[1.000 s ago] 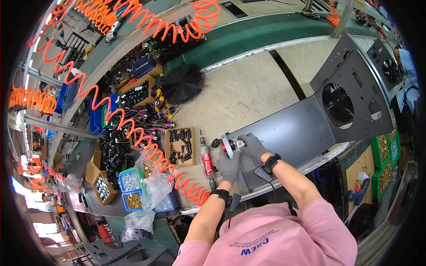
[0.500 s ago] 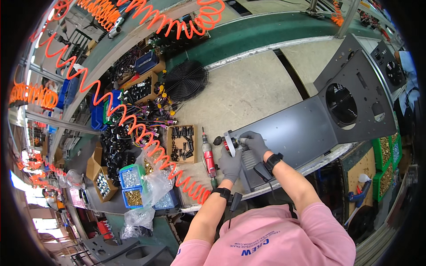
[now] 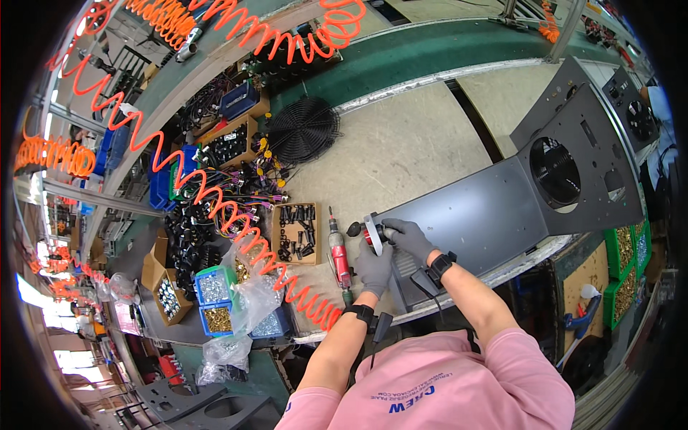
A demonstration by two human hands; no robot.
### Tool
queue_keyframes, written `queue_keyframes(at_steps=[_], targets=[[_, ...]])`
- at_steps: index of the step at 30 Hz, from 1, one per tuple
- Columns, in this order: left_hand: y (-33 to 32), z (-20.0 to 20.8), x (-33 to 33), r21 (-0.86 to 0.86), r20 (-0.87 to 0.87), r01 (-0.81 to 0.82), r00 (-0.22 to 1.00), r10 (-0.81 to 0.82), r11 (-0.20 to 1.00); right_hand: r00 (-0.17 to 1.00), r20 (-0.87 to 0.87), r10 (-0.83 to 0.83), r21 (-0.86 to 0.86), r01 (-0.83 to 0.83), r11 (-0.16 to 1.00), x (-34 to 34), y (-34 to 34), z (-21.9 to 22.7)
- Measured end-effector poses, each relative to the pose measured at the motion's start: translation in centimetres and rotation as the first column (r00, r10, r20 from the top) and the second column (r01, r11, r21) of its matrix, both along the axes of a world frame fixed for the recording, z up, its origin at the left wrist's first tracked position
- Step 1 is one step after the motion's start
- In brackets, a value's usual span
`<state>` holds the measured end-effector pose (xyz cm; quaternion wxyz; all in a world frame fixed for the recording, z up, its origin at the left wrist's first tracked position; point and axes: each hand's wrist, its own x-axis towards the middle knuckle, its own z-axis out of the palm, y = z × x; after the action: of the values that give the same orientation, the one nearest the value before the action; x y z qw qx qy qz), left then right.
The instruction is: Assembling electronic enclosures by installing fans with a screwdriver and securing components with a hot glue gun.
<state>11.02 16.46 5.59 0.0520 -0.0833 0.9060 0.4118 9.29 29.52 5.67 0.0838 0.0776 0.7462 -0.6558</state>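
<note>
A dark grey bent sheet-metal panel (image 3: 466,208) lies on the bench, its narrow upright flange (image 3: 373,233) at the left end. At that flange sits a small red and black round fitting (image 3: 368,237), with a black cap-like piece (image 3: 354,229) sticking out to the left. My gloved left hand (image 3: 374,269) is closed round the fitting from the near side. On the flange's inner side, the curled fingers of my gloved right hand (image 3: 409,239) are closed; whatever they grip is hidden. A red and grey power driver (image 3: 337,252) lies left of my left hand.
Left of the driver stands a cardboard box (image 3: 296,233) of black parts. Beyond are a black round fan guard (image 3: 302,130) and tangled wires. A coiled orange hose (image 3: 215,197) crosses the left side. Blue bins (image 3: 213,287) hold small fasteners. The panel's upright section (image 3: 580,143) rises at right.
My right hand's fingers have drawn in slightly against the flange's inner side. My left hand stays round the fitting. The whole view has shifted a little.
</note>
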Motion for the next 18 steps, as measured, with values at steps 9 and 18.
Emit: queue_keyframes(at_steps=[9, 18], targets=[[0.1, 0.3, 0.0, -0.038, 0.009, 0.002, 1.0, -0.002, 0.999, 0.992, -0.101, 0.08, 0.201, -0.058, 0.978, -0.2, 0.1, 0.0], [0.2, 0.8, -0.2, -0.018, 0.094, 0.007, 0.996, -0.005, 1.0, 0.999, -0.01, 0.03, 0.102, -0.029, 0.994, 0.0, 0.3, -0.7]])
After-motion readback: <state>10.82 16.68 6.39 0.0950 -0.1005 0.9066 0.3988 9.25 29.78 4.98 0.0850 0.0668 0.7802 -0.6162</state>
